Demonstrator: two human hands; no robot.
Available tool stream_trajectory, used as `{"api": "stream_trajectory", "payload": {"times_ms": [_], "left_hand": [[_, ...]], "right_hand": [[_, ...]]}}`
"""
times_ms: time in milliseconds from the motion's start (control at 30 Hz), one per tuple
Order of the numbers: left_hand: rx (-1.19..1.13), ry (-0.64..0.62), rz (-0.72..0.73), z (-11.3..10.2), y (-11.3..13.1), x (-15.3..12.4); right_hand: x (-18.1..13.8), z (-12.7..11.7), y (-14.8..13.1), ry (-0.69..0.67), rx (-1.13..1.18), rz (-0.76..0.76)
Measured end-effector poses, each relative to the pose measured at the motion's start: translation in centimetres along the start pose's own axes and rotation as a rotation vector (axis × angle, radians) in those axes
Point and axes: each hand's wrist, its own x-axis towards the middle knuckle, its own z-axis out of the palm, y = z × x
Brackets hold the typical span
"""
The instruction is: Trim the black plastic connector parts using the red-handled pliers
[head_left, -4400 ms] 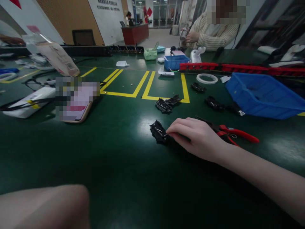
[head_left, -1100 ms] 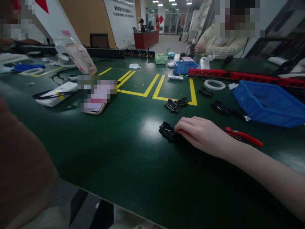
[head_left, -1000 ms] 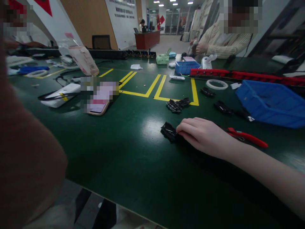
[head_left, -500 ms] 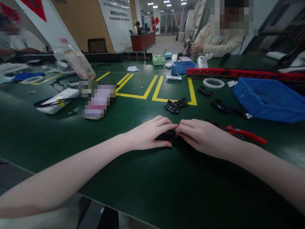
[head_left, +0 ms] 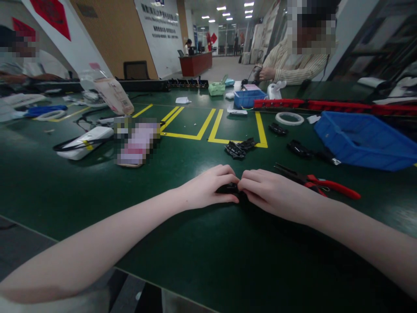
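Note:
A small black plastic part (head_left: 228, 188) lies between my two hands, low over the green table (head_left: 182, 243). My left hand (head_left: 213, 188) is closed around its left side, thumb below and fingers above. At its right end the bent fingers of my right hand (head_left: 263, 189) are pressed together; their tips and whatever they pinch are mostly hidden. Red-handled pliers (head_left: 332, 186) rest just beyond my right hand, jaws toward the left. Farther out, in front of my hands, sits a cluster of black plastic parts (head_left: 239, 148).
More black parts (head_left: 299, 148) lie by a blue bin (head_left: 365, 141) at right. A roll of white tape (head_left: 289, 118) is behind them. At left are a phone (head_left: 139, 145), a white device with a black cord (head_left: 85, 142) and a bottle (head_left: 114, 93). A co-worker (head_left: 295, 65) sits opposite.
The view has tipped slightly upward, so the table items appear a little lower. Both hands keep their hold around the black part, with the gap between them slightly narrower.

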Motion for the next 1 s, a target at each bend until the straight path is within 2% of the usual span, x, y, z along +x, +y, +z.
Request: {"api": "stream_trajectory", "payload": {"times_ms": [167, 400, 700, 1000], "left_hand": [[0.019, -0.006, 0.005, 0.0, 0.0, 0.0], [0.035, -0.019, 0.005, 0.0, 0.0, 0.0], [0.038, 0.003, 0.003, 0.2, 0.1, 0.2], [0.074, 0.005, 0.031, 0.2, 0.2, 0.2]], "right_hand": [[0.0, -0.1, 0.1, 0.010, 0.001, 0.000], [-0.1, -0.6, 0.2, -0.056, -0.021, 0.031], [0.2, 0.4, -1.3, 0.045, -0.473, -0.178], [-0.5, 0.5, -0.3, 0.093, -0.345, -0.123]]}}
